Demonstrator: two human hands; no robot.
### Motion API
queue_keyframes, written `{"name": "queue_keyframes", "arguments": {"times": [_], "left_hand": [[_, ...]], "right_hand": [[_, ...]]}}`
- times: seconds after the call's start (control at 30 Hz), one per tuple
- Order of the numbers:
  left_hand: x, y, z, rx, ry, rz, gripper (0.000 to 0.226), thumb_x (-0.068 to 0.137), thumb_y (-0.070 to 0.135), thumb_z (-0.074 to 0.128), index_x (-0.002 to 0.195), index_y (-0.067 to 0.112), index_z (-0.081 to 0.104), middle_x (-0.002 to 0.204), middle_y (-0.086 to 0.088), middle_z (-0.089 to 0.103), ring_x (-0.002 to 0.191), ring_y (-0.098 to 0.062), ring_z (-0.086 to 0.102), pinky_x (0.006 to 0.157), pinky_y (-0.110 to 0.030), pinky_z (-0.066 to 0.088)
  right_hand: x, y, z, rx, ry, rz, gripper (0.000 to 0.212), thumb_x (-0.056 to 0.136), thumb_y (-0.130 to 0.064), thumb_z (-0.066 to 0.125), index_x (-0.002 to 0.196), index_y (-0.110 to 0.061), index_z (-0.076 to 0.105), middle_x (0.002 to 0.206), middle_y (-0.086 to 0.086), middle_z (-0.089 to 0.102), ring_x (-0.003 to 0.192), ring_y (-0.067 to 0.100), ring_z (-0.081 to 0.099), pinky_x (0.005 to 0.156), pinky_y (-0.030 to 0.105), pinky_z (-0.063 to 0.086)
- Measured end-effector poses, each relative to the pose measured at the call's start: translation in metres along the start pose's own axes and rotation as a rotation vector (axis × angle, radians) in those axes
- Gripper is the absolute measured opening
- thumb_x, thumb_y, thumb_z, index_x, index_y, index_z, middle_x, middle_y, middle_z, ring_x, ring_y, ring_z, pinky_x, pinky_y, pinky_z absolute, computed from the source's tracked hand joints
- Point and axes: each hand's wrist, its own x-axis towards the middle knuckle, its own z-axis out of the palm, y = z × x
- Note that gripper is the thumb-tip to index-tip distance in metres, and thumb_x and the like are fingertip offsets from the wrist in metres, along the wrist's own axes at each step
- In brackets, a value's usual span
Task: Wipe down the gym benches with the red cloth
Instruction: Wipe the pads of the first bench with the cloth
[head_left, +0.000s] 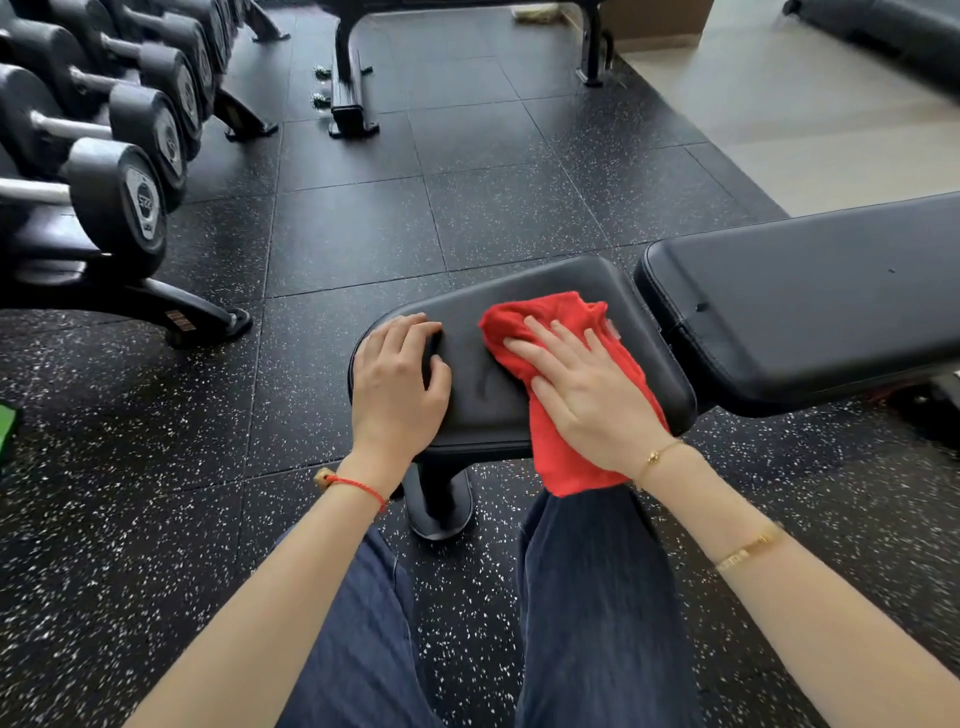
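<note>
- While the right hand lies flat on the crumpled red cloth, fingers straight & slightly spread, palm pressing it onto the black padded seat pad of the gym bench.
- Cloth sits on the right half of the seat pad; its near end hangs over the pad's front edge, by the person's right knee.
- Left hand rests on the seat pad's left end, fingers curled w/ tips bent down on the vinyl, thumb pointing toward the cloth; holds nothing I can see.
- Hands near each other, bare strip of pad between them.
- Long black padded backrest just beside the seat pad on the right, narrow gap between, running off frame.
- Red string bracelet on left wrist; thin gold chain bracelet on right wrist, gold bangle further up the forearm.
- Dark blue trousers at bottom, legs either side of the bench's black foot.
- Black speckled rubber floor tiles all round.
- Rack of black dumbbells at left; second black bench frame at top, well apart.
</note>
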Motion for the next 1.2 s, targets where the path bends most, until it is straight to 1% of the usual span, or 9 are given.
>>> {"name": "queue_keyframes", "arguments": {"times": [0.2,0.3,0.47,0.53,0.6,0.73,0.87,1.07,1.2], "left_hand": [[0.0,0.003,0.0,0.018,0.005,-0.005,0.038,0.087,0.024,0.048,0.121,0.015,0.061,0.132,-0.001,0.06,0.127,-0.024,0.049,0.112,-0.041,0.034],[0.0,0.003,0.001,0.01,0.024,-0.013,0.037,0.086,0.024,0.049,0.119,0.017,0.062,0.129,0.0,0.061,0.125,-0.023,0.05,0.111,-0.038,0.034],[-0.001,0.001,0.002,-0.011,0.031,-0.006,0.036,0.086,0.022,0.052,0.119,0.017,0.063,0.129,0.0,0.061,0.125,-0.022,0.05,0.111,-0.037,0.033],[-0.001,0.0,0.002,-0.012,0.021,0.001,0.037,0.087,0.021,0.052,0.121,0.016,0.063,0.13,0.0,0.061,0.126,-0.022,0.049,0.112,-0.037,0.033],[-0.001,0.0,0.001,-0.013,0.012,0.003,0.037,0.088,0.02,0.052,0.122,0.014,0.062,0.131,-0.001,0.06,0.127,-0.023,0.049,0.113,-0.039,0.033],[-0.001,0.005,0.0,0.004,0.006,-0.005,0.035,0.088,0.017,0.055,0.121,0.013,0.062,0.131,-0.003,0.061,0.127,-0.024,0.049,0.113,-0.039,0.034],[-0.001,0.007,-0.003,-0.012,0.016,-0.023,0.033,0.087,0.017,0.055,0.119,0.014,0.063,0.129,-0.002,0.062,0.125,-0.024,0.051,0.112,-0.041,0.035],[-0.002,0.006,-0.005,-0.037,0.019,-0.042,0.032,0.089,0.014,0.053,0.119,0.013,0.062,0.128,-0.003,0.062,0.125,-0.025,0.05,0.111,-0.042,0.034],[-0.002,0.007,-0.008,-0.018,-0.015,-0.035,0.032,0.09,0.013,0.054,0.121,0.011,0.061,0.129,-0.005,0.06,0.126,-0.027,0.049,0.112,-0.042,0.033]], "right_hand": [[0.066,0.04,-0.013,-0.02,-0.021,0.344,0.05,0.103,-0.028,0.029,0.152,-0.031,0.019,0.163,0.0,0.005,0.149,0.028,0.005,0.12,0.048,-0.001],[0.07,0.021,-0.009,-0.029,-0.046,0.258,0.05,0.103,-0.027,0.028,0.152,-0.03,0.019,0.163,0.001,0.004,0.149,0.029,0.005,0.12,0.047,-0.002],[0.017,0.004,-0.007,-0.013,-0.06,0.015,0.05,0.101,-0.032,0.034,0.151,-0.034,0.023,0.161,-0.005,0.012,0.149,0.022,0.01,0.121,0.043,0.003],[0.01,0.02,-0.013,-0.012,-0.045,0.048,0.052,0.1,-0.037,0.037,0.15,-0.036,0.023,0.161,-0.007,0.014,0.149,0.022,0.012,0.121,0.043,0.004],[0.016,0.043,-0.018,-0.018,-0.041,0.159,0.054,0.1,-0.041,0.037,0.151,-0.038,0.021,0.162,-0.007,0.011,0.149,0.024,0.01,0.12,0.045,0.004],[0.053,0.06,-0.018,0.007,-0.078,0.35,0.051,0.102,-0.039,0.029,0.151,-0.04,0.014,0.162,-0.007,0.001,0.149,0.03,0.002,0.119,0.051,0.0],[0.073,0.033,-0.008,0.001,-0.054,0.278,0.049,0.103,-0.032,0.028,0.151,-0.035,0.018,0.163,-0.002,0.002,0.149,0.03,0.005,0.12,0.047,-0.002],[0.031,-0.003,0.001,0.035,-0.069,0.011,0.048,0.103,-0.029,0.03,0.15,-0.034,0.022,0.162,-0.006,0.009,0.15,0.022,0.006,0.121,0.043,-0.001],[0.039,0.006,-0.002,0.03,-0.051,0.093,0.048,0.103,-0.031,0.028,0.15,-0.036,0.023,0.162,-0.008,0.01,0.15,0.02,0.007,0.12,0.045,-0.003]]}}
